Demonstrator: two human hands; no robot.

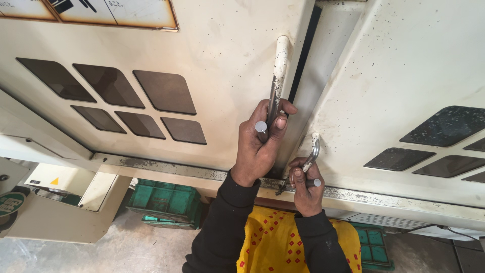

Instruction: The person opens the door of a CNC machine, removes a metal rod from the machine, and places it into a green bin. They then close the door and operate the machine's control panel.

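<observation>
Single head view, close, steeply downward over hands (280,156) at machine doors (212,60).

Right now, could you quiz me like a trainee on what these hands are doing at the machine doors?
1. True or false: the left hand grips the left door handle.
2. Which does the right hand hold? A) the right door handle B) a green crate
3. What small thing sits in each hand alongside the handle?

Key: 1 true. 2 A. 3 a short metal cylinder.
</observation>
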